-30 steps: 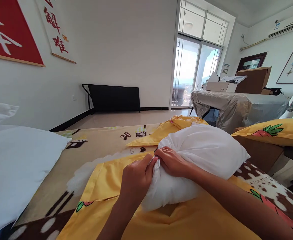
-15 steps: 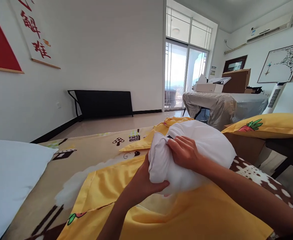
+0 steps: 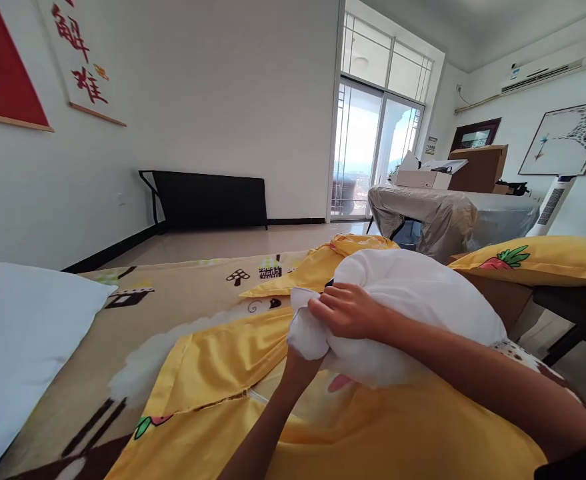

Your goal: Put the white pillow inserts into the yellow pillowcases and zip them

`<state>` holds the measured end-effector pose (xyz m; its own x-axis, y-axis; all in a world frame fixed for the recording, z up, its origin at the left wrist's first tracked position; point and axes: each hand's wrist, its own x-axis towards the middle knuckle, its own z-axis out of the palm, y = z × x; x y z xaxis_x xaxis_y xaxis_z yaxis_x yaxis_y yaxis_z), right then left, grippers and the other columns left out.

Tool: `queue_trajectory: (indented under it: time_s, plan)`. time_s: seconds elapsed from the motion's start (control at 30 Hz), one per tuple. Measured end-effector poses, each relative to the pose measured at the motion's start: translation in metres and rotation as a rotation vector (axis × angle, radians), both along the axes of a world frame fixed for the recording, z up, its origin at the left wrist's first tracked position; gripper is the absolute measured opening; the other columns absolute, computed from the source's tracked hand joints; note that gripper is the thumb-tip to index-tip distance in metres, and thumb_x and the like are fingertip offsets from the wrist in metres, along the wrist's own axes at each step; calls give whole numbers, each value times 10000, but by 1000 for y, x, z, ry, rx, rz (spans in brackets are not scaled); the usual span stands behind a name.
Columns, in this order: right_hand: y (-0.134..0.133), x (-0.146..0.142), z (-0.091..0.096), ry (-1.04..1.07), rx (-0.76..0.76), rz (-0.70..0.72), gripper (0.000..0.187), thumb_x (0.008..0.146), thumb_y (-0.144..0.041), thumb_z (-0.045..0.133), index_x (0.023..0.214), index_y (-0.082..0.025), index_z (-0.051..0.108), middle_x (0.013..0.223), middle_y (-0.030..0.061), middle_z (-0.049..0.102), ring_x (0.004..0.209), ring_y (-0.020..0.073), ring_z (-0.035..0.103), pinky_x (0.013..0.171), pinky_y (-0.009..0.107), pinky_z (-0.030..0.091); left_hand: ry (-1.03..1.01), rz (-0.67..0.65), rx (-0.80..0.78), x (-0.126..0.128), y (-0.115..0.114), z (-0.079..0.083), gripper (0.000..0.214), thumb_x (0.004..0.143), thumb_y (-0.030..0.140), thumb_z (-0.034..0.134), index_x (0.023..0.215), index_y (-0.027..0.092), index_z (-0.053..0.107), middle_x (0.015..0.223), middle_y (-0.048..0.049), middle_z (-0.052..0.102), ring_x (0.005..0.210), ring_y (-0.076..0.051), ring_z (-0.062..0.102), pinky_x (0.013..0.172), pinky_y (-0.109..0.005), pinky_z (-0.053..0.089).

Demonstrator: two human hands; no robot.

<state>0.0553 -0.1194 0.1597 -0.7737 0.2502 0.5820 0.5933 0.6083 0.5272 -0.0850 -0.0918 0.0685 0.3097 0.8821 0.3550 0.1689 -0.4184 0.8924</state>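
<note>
A white pillow [image 3: 423, 300] is bunched up, its narrow left end gathered between my hands. My right hand [image 3: 345, 310] is closed over the top of that gathered end, knuckles up. Beneath and behind the same end, my left hand [image 3: 305, 367] grips the pillow; the white cloth hides its fingers. Below them a yellow pillowcase [image 3: 213, 360] lies spread out, with a carrot print at its left corner and an opening edge with a zipper-like strip along it. The pillow rests partly over this yellow cloth.
Another white pillow [image 3: 27, 333] lies at the left on the patterned bedspread [image 3: 173, 300]. More crumpled yellow cloth [image 3: 317, 263] is behind my hands. To the right sits a yellow carrot-print pillow [image 3: 547, 257]. Farther back stand a plastic-covered table [image 3: 417, 207] with boxes and a black folded panel [image 3: 210, 200].
My left hand has slid under the pillow's end, its thumb now hidden. My right hand has shifted slightly left, and the gathered end is more tightly bunched. The view has tilted a little.
</note>
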Motion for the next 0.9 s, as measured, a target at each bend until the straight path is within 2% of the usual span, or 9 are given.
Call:
queue_trajectory:
  time_s: [0.13, 0.23, 0.3, 0.4, 0.5, 0.6, 0.73, 0.83, 0.9]
  plan:
    - [38, -4, -16, 210, -249, -213, 173, 943, -245, 386, 834, -187, 507, 659, 15, 634, 577, 136, 546, 560, 269, 306, 201, -86, -73, -50, 7, 19, 198, 586, 242, 759, 719, 145, 648, 729, -29, 652, 749, -235, 610, 685, -341, 499]
    - [43, -18, -31, 219, -301, -172, 178, 943, -261, 396, 821, -189, 503, 681, 20, 661, 597, 135, 578, 582, 258, 323, 282, -204, -118, -87, 4, 42, 482, 576, 324, 759, 1030, 200, 655, 1086, -71, 664, 1017, -299, 592, 843, -353, 481]
    - [41, -24, -38, 220, -314, -121, 179, 940, -242, 393, 807, -189, 501, 687, 28, 668, 600, 138, 588, 601, 259, 339, 221, -145, -108, -95, 2, 51, 737, 577, 387, 759, 1251, 216, 513, 1331, -100, 517, 1195, -298, 490, 923, -345, 449]
    - [40, -24, -43, 266, -323, -104, 172, 940, -239, 384, 828, -186, 504, 704, 40, 677, 610, 149, 595, 602, 264, 347, 106, 8, -92, -81, 3, 51, 751, 572, 427, 760, 1229, 177, 494, 1275, -135, 547, 1120, -288, 540, 847, -345, 486]
    - [37, -20, -36, 265, -391, -137, 150, 937, -236, 382, 884, -177, 509, 739, 48, 678, 655, 164, 606, 632, 273, 370, -29, 3, -109, -58, 7, 41, 473, 619, 426, 729, 985, 150, 613, 956, -82, 672, 857, -232, 620, 726, -315, 499]
    - [17, -26, -23, 257, -497, -240, 130, 890, -164, 412, 961, -151, 519, 840, 89, 677, 758, 200, 616, 718, 323, 410, -137, 33, -97, -47, 10, 33, 356, 633, 402, 723, 869, 145, 651, 825, -47, 676, 757, -189, 607, 691, -280, 478]
    - [-31, -46, -20, 317, -450, -341, 520, 773, -110, 491, 1287, -102, 407, 1298, 218, 503, 1207, 318, 451, 948, 469, 354, -196, 147, -74, -49, 13, 28, 345, 632, 395, 709, 843, 125, 672, 778, -50, 676, 710, -179, 586, 646, -264, 454]
    - [-51, -48, -30, 287, -495, -287, 814, 727, -122, 550, 1448, -114, 171, 1485, 212, 253, 1374, 334, 208, 1049, 522, 250, -281, 217, -118, -52, 18, 24, 408, 622, 389, 706, 915, 106, 684, 863, -87, 693, 744, -195, 596, 657, -278, 463]
    - [-43, -38, -35, 241, -578, -264, 926, 708, -176, 629, 1472, -185, 106, 1529, 173, 136, 1400, 340, 118, 1064, 552, 212, -322, 234, -125, -53, 22, 20, 430, 609, 381, 723, 942, 111, 685, 920, -95, 695, 784, -201, 602, 688, -281, 467]
